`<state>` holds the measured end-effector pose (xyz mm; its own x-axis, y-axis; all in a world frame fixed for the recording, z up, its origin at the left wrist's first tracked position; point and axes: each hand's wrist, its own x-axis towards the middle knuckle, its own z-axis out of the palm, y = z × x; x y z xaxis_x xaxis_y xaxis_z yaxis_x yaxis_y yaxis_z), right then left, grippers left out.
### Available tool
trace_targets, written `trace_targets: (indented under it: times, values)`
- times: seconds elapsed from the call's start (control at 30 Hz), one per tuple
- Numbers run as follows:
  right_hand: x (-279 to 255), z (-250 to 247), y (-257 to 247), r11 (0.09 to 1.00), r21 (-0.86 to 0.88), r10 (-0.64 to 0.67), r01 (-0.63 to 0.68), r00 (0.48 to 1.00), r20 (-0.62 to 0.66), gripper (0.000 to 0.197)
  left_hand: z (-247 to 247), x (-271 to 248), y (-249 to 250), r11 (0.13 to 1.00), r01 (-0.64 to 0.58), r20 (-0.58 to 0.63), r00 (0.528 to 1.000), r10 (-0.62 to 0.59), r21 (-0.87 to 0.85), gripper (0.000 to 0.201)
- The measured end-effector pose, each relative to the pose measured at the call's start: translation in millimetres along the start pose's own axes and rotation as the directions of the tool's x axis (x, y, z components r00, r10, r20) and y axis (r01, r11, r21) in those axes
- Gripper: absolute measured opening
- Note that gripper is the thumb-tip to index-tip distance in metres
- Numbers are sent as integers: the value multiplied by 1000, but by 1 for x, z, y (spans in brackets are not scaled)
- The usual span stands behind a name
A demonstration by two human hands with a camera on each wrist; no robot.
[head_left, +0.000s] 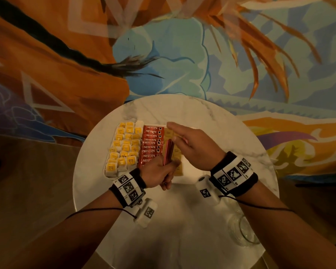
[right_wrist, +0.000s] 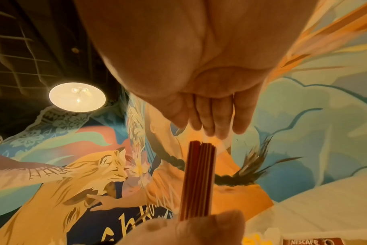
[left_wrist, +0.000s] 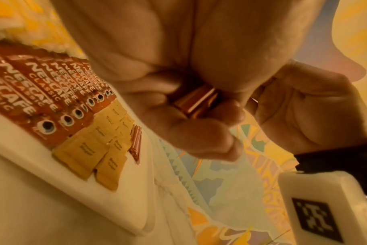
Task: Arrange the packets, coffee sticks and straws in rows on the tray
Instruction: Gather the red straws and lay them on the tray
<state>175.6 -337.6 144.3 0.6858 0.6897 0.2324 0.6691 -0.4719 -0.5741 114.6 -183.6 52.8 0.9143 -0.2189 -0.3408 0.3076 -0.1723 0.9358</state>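
L hand (head_left: 159, 172) sat at the tray's near edge, fingers curled tight round the lower end of a bundle of red straws (head_left: 168, 152); the bundle stood tilted, rising up and away from the fist over the tray; in the L wrist view the cut ends of the held straws (left_wrist: 196, 102) showed between curled fingers (left_wrist: 210, 137). R hand (head_left: 192, 144) hovered flat over the bundle's top end, fingers straight and together, pointing left, gripping nothing; from the R wrist view the straw tops (right_wrist: 201, 165) stood just below the fingertips (right_wrist: 218, 122), contact can't be told.

White tray (head_left: 184, 179) lay on a round marble table (head_left: 182, 230); L to R on it: yellow-and-white tea packets (head_left: 124, 148) in approx. 3 columns; red coffee sticks (head_left: 151, 144) in one overlapping column; brown sugar sachets (head_left: 176, 158) partly hidden by the hands; a few more straws (left_wrist: 135, 142) lay flat just beside the sachets in the L wrist view.

Writing: "TEA" and "RELAX" on some packets; "NESCAFE CLASSIC" on the sticks; "Brown Sugar" on the sachets (left_wrist: 88, 152). A glass jar (head_left: 241, 232) stood on the table near R forearm.
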Motion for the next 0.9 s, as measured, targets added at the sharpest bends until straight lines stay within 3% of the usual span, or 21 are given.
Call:
trace_targets:
  times: [0.07,0.2,0.27,0.33,0.4,0.47,0.53,0.73,0.9]
  values:
    - [-2,3,-2,1000,-10,-3,3,1000,-7,44,0,0,1,1000,-4,2,1000,4,4,47]
    - [-12,15,0,999,-25,-20,24,990,141,44,2,-1,1,1000,-3,38,999,2,29,46]
    - [-15,14,4,993,66,93,-96,995,46,43,5,-3,-1,998,-17,41,999,15,68,48]
    - [-17,15,9,954,177,252,-243,967,-33,39,7,-3,-4,997,-7,48,999,3,72,49]
    - [-18,18,15,918,243,308,-315,949,68,33,8,-3,-7,998,9,78,997,-14,65,47]
    - [-21,27,20,887,335,256,-318,942,217,27,11,-1,-10,997,15,114,993,-23,75,45]
    - [-24,32,22,867,387,223,-314,939,261,25,15,0,-12,997,27,136,990,-37,72,42]
    - [-20,23,21,863,375,269,-337,937,222,18,14,1,-16,994,5,175,984,-24,108,39]
    - [-17,26,39,774,485,382,-408,911,157,24,14,6,-21,992,34,147,988,-52,122,43]
